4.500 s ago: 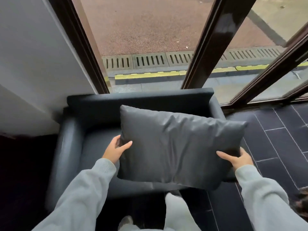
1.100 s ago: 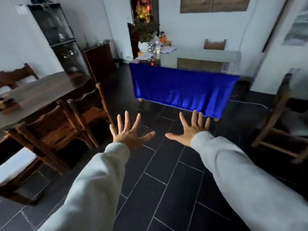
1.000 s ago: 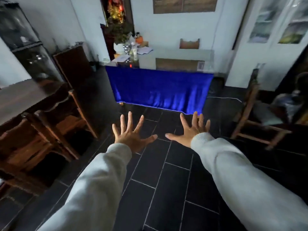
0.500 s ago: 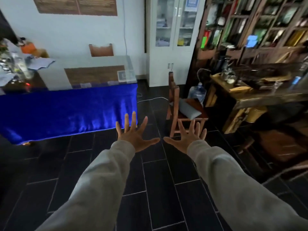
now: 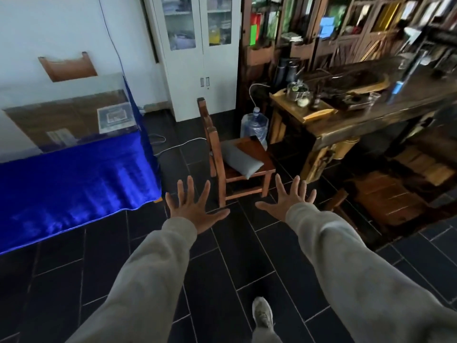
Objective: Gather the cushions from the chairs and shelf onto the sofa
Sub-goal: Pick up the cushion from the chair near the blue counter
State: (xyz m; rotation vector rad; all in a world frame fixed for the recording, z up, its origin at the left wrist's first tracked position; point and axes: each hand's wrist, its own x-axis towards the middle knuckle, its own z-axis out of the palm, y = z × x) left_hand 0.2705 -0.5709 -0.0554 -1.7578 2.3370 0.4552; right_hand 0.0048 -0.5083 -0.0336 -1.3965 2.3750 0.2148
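A grey cushion (image 5: 241, 160) lies on the seat of a wooden chair (image 5: 257, 148) in the middle of the view, resting against the chair's back. My left hand (image 5: 194, 209) is stretched out over the dark floor, fingers spread, just left of the chair's front leg. My right hand (image 5: 290, 196) is also spread and empty, in front of the chair's right front corner. Both hands are a short way from the cushion and touch nothing. No sofa is in view.
A table with a blue cloth (image 5: 74, 179) stands at the left. A white cabinet (image 5: 197, 53) is behind the chair, a water bottle (image 5: 254, 126) beside it. A cluttered wooden tea table (image 5: 346, 112) and bookshelves (image 5: 346, 21) fill the right. Dark tiled floor (image 5: 222, 268) lies underfoot.
The dark cushion I held over the armchair is gone from my hands. The view has swung right across the room, and the chair with the grey cushion has come closer.
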